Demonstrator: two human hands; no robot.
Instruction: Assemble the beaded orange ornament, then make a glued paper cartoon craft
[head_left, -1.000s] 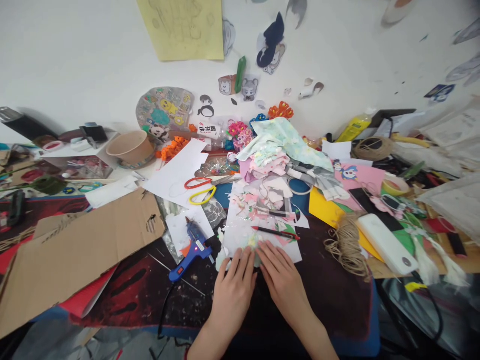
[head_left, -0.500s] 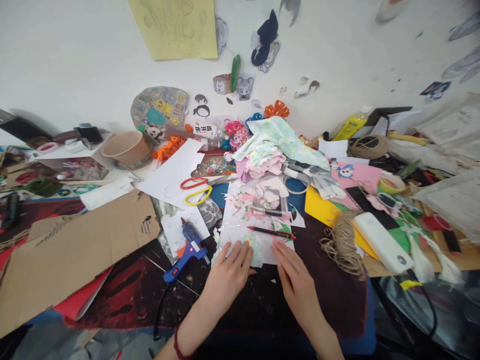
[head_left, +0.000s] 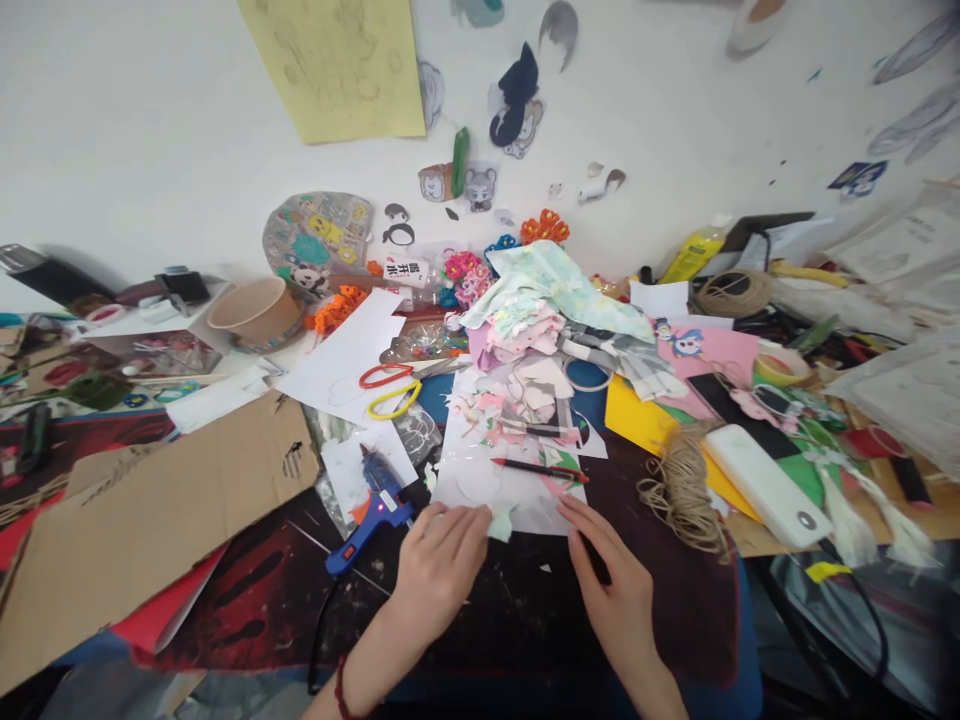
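My left hand (head_left: pixel 441 565) is curled at the near edge of a white sheet of paper (head_left: pixel 469 488), its fingers closed on a pale green scrap (head_left: pixel 501 523). Most of that scrap is hidden under the fingers; whether it is cloth or paper I cannot tell. My right hand (head_left: pixel 616 578) rests by the sheet's near right corner, fingers stretched out and holding nothing. Across the sheet, just beyond both hands, lies a red and black pen (head_left: pixel 540 470). Small pink and white scraps (head_left: pixel 480 408) are scattered over the sheet's far part.
Left of my left hand lies a blue glue gun (head_left: pixel 367 525) with its light on. Beyond it are scissors (head_left: pixel 394 388) with red and yellow handles and cardboard (head_left: pixel 187 490). To the right are twine (head_left: pixel 682 490) and a white power bank (head_left: pixel 765 485). Folded cloth (head_left: pixel 555 290) is piled behind.
My left hand has gone from lying flat on the pale green piece to curling around it, drawing it slightly toward me. My right hand has shifted slightly right and nearer.
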